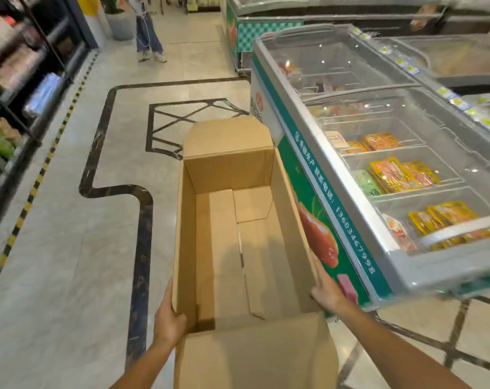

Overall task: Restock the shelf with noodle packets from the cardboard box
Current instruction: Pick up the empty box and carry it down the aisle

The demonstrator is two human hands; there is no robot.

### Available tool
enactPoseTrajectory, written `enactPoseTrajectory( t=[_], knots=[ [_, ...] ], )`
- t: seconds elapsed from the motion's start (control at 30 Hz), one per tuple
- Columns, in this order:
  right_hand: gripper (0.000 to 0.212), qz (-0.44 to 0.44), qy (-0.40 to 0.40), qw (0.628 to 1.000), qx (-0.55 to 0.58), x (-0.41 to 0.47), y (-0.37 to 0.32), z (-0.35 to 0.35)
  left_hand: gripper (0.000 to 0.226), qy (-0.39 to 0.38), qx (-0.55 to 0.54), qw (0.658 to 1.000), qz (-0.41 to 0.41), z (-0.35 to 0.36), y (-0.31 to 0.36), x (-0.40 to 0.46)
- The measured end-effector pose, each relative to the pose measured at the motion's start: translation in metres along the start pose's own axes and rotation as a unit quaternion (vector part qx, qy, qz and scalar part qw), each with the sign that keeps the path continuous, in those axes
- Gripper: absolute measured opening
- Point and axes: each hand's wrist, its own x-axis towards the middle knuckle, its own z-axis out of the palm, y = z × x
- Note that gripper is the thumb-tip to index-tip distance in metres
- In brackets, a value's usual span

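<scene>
Cardboard box (238, 234) between the hands, carried clear of the floor, inside bare: no noodle packets visible. Left hand (169, 318) gripping near-left wall, thumb inside; right hand (326, 290) pressed flat on right wall. Emptying looks done; shelf (27, 88) far off to the left, fill unreadable through blur

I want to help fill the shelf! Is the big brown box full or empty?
Empty. The cardboard box is open with flaps spread, and only its bare bottom shows, no packets inside.

shelf (19, 88) goods blurred, bystander (148, 29) cropped above the waist
</scene>
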Motion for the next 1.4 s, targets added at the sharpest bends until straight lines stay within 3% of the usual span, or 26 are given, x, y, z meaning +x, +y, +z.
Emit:
enactPoseTrajectory(
  t=[0.3, 0.47, 0.57, 0.67, 0.77, 0.83, 0.93, 1.03, 1.17, 1.4],
  knots=[
    [0.108, 0.039, -0.017, 0.999, 0.006, 0.156, 0.104, 0.002, 0.079, -0.008, -0.013, 0.998, -0.055, 0.129, -0.015, 0.101],
    [0.102, 0.039, -0.027, 0.999, 0.004, 0.260, 0.185, 0.026, 0.077, -0.034, -0.087, 0.994, -0.054, 0.225, -0.076, 0.180],
    [0.099, 0.028, -0.036, 0.999, 0.022, 0.320, 0.241, 0.051, 0.101, -0.046, -0.140, 0.988, -0.047, 0.280, -0.125, 0.224],
    [0.099, 0.026, -0.034, 0.998, 0.040, 0.370, 0.286, 0.079, 0.086, -0.037, -0.131, 0.989, -0.052, 0.329, -0.168, 0.264],
    [0.092, 0.002, -0.053, 0.997, 0.062, 0.407, 0.324, 0.109, 0.086, -0.030, -0.098, 0.993, -0.065, 0.370, -0.216, 0.297],
    [0.088, 0.003, -0.032, 0.996, 0.081, 0.423, 0.354, 0.132, 0.086, -0.036, -0.096, 0.992, -0.068, 0.393, -0.246, 0.312],
    [0.101, 0.008, 0.014, 0.998, 0.058, 0.436, 0.387, 0.150, 0.094, -0.041, -0.111, 0.990, -0.079, 0.421, -0.266, 0.323],
    [0.106, 0.051, -0.026, 0.998, 0.012, 0.442, 0.419, 0.158, 0.111, -0.045, -0.101, 0.992, -0.065, 0.444, -0.285, 0.323],
    [0.106, 0.075, -0.018, 0.997, -0.018, 0.447, 0.453, 0.172, 0.093, -0.086, -0.069, 0.993, -0.044, 0.459, -0.313, 0.323],
    [0.110, 0.059, -0.002, 0.997, -0.045, 0.453, 0.458, 0.171, 0.101, -0.110, -0.055, 0.990, -0.074, 0.459, -0.318, 0.329]
  ],
)
